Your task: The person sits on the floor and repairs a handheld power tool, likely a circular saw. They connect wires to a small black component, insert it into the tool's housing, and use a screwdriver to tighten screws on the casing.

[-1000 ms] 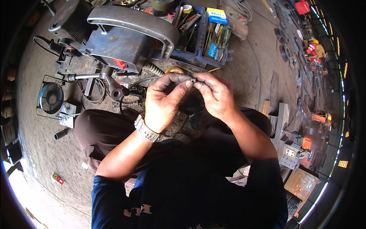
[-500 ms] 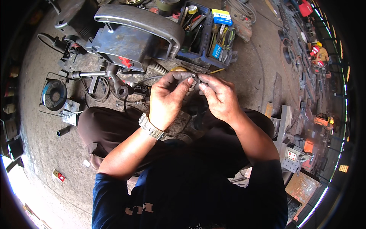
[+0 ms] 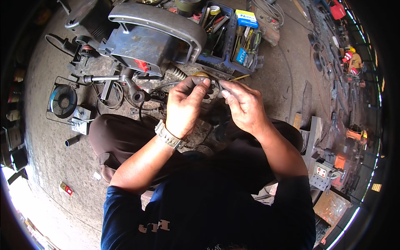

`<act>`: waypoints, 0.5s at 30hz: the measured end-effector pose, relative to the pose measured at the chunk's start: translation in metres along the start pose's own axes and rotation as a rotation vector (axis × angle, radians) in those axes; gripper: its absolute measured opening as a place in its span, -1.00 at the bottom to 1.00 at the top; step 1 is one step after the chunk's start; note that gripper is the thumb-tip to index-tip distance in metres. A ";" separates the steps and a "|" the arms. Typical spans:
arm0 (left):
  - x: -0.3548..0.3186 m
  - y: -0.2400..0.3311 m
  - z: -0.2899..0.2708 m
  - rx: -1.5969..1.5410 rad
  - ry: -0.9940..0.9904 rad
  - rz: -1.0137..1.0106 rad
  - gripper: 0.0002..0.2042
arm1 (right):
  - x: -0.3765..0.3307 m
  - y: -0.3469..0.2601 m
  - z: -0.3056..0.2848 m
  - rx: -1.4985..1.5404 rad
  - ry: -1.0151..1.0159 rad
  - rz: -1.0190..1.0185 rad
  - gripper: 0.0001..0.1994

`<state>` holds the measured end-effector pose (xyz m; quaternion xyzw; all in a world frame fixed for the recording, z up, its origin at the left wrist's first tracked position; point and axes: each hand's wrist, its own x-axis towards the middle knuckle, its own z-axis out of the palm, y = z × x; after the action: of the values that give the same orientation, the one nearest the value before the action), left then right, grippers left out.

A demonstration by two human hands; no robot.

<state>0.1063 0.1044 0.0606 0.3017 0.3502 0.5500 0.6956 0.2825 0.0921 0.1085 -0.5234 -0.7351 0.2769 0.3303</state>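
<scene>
In front of my crossed legs, both hands meet over a small dark metal piece (image 3: 214,83), too small and covered to name. My left hand (image 3: 183,106) pinches it between thumb and index finger, the other fingers curled. Beside it, my right hand (image 3: 246,109) has its thumb and fingers drawn together at the piece's right side; whether they grip part of it is hard to see. Beyond my hands stands a grey metal machine (image 3: 137,46) with a large curved handle (image 3: 156,20) and a red switch (image 3: 142,65).
A blue toolbox (image 3: 228,68) holding screwdrivers and small boxes sits ahead. To the left lie a metal rod (image 3: 102,78), a round dark fan-like unit (image 3: 63,102) and a short pipe (image 3: 72,141). Far right, another person (image 3: 353,60) is near metal stock. A control box (image 3: 321,172) stands at right.
My right fingers have straightened and shifted slightly against the small piece, while my left thumb has moved up a little. The whole view has shifted slightly.
</scene>
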 end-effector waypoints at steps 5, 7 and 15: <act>0.002 0.008 0.000 -0.279 -0.060 -0.209 -0.89 | 0.000 -0.003 -0.002 0.026 0.006 0.034 -0.76; 0.004 0.009 -0.003 -0.352 -0.095 -0.292 -0.89 | 0.001 -0.002 -0.002 0.022 0.011 0.044 -0.78; 0.004 0.006 -0.006 -0.344 -0.097 -0.348 -0.82 | -0.001 0.001 -0.005 0.028 -0.006 0.075 -0.81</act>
<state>0.0987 0.1103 0.0614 0.1401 0.2642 0.4582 0.8371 0.2871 0.0917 0.1107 -0.5451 -0.7119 0.3008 0.3249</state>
